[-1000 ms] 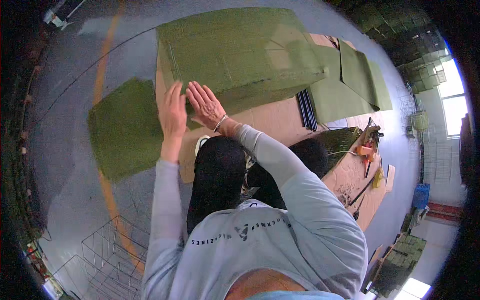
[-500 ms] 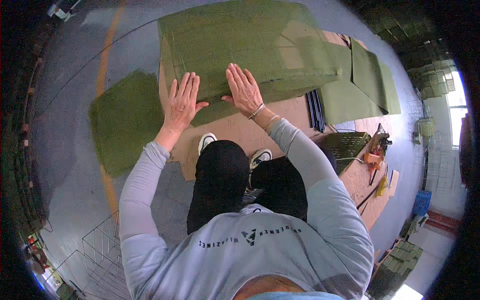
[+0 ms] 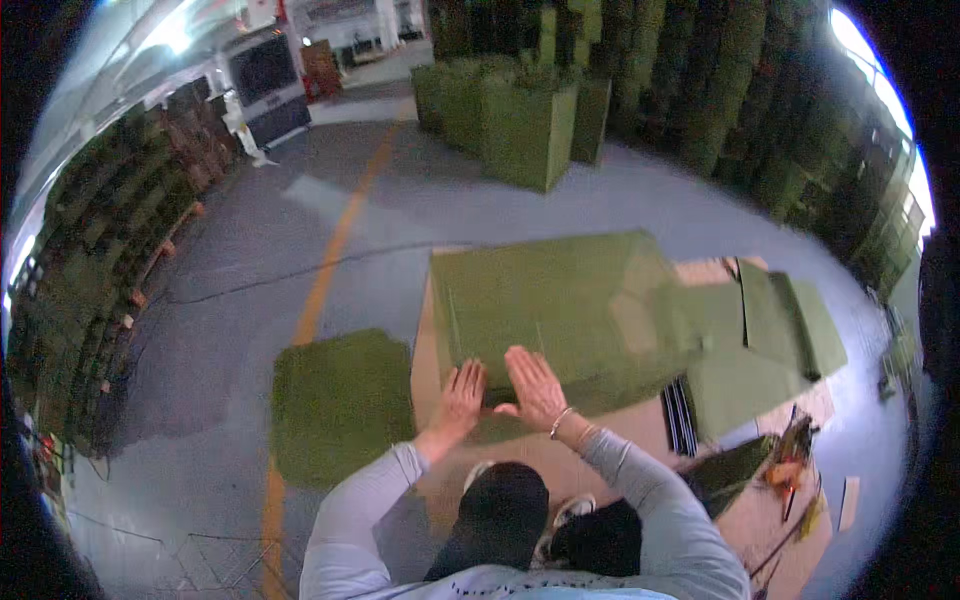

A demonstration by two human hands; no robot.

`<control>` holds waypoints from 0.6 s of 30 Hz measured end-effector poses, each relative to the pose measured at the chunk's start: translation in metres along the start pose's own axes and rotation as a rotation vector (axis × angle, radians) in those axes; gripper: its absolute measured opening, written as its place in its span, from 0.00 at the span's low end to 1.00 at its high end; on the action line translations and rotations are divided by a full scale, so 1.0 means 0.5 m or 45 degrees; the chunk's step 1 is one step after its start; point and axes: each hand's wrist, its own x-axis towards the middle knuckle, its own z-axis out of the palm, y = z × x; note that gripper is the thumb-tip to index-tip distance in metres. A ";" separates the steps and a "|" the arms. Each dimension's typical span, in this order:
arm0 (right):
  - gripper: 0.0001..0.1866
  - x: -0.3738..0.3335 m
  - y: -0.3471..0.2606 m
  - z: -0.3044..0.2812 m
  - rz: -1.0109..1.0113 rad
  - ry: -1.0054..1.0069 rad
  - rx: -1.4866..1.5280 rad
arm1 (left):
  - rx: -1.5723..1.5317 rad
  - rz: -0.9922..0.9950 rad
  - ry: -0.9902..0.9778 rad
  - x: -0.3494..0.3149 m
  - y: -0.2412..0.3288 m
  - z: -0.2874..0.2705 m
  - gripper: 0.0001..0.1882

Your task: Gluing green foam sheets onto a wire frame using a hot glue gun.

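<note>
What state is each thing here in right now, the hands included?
Left hand: open, flat on the mat stack's near edge.
Right hand: open, palm down on the stack.
Green mat stack: lying flat on cardboard.
Single green mat: flat on the floor, apart.
Cardboard sheet: flat underneath.

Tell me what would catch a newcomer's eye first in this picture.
Most striking is the big green box lying on brown cardboard in the middle of the grey floor, with the left hand and the right hand pressed flat on its near edge. A square green mat lies to its left beside an orange floor line. Stacks of green boxes crowd the far side.
</note>
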 end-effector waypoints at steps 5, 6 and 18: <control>0.45 0.065 -0.046 0.051 -0.092 -0.096 0.139 | -0.088 -0.031 -0.006 -0.022 -0.019 0.069 0.37; 0.45 0.067 -0.044 0.057 -0.044 -0.071 0.122 | -0.067 -0.074 -0.105 -0.021 -0.018 0.082 0.34; 0.42 0.023 0.021 0.081 -0.201 -0.070 -0.080 | 0.104 -0.019 0.255 0.013 0.012 0.043 0.33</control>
